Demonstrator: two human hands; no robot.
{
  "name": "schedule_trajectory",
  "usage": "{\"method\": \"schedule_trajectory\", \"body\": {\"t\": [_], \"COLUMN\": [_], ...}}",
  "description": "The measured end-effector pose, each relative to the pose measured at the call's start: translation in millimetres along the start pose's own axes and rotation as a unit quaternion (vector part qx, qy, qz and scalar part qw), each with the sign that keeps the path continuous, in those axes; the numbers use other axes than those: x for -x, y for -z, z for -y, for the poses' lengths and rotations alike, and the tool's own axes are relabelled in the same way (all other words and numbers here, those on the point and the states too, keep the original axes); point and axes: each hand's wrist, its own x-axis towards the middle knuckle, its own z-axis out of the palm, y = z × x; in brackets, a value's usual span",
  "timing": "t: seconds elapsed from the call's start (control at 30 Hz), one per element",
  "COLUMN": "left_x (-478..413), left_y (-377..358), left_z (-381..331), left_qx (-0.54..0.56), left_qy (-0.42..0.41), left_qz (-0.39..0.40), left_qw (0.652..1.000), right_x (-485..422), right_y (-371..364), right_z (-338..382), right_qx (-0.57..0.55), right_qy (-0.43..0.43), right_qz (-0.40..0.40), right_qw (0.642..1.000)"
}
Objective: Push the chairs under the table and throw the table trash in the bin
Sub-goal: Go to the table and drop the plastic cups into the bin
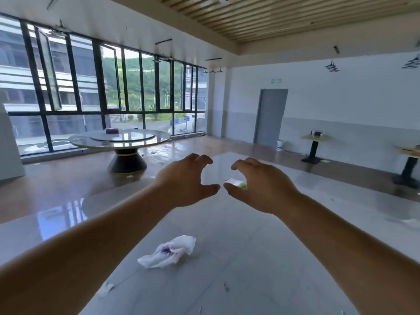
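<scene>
Over the wide grey table [238, 258] both bare arms reached out, the left hand [184, 180] clawed open, touching nothing. The right hand [259, 185] curled loosely around a small white-and-green scrap [236, 183], fingers not closed. A crumpled tissue [168, 251] lay nearer, between the forearms.

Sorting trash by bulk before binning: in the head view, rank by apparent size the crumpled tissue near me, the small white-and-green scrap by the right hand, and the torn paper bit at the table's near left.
1. Crumpled tissue, clearly largest.
2. White-and-green scrap, partly hidden by the right hand.
3. Torn paper bit.
The last two look alike; the scrap lies farther away, so their order is unsure.
</scene>
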Motion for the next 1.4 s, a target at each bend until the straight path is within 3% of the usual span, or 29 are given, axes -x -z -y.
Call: {"method": "schedule_trajectory", "body": {"t": [0.13,0.37,0.5,0.63,0.8,1.0,1.2,1.4], "left_x": [-84.0,-197.9,-232.6,-250.4,-243.3,-172.7,-62.5,44.9], "left_y": [-55.0,-116.0,-147.6,-172.0,-168.7,-130.5,-104.7,-75.4], "left_z": [20.7,46.5,76.7,138.2,240.8,335.6,373.4,398.4], "left_qx": [0.026,0.047,0.004,-0.025,-0.091,-0.156,-0.195,-0.211], "left_qy": [-0.008,-0.035,-0.039,0.036,0.193,0.407,0.557,0.653], "left_qz": [0.036,0.022,0.025,0.049,0.052,0.047,0.044,-0.037], "left_qw": [0.999,0.998,0.999,0.998,0.976,0.899,0.806,0.727], "right_x": [-52.5,-133.7,-196.0,-276.9,-381.7,-467.0,-458.4,-419.0], "right_y": [-31.3,-65.2,-115.3,-190.4,-277.8,-349.7,-389.5,-392.5], "right_z": [-55.8,-136.5,-155.0,-136.9,-70.1,61.7,222.8,368.2], "right_qx": [0.052,0.032,0.016,-0.025,-0.122,-0.230,-0.295,-0.299], "right_qy": [-0.024,-0.068,-0.037,0.044,0.188,0.355,0.506,0.629], "right_qz": [0.043,0.018,0.009,0.015,0.042,0.060,0.124,0.138], "right_qw": [0.997,0.997,0.999,0.999,0.974,0.904,0.801,0.705]}}
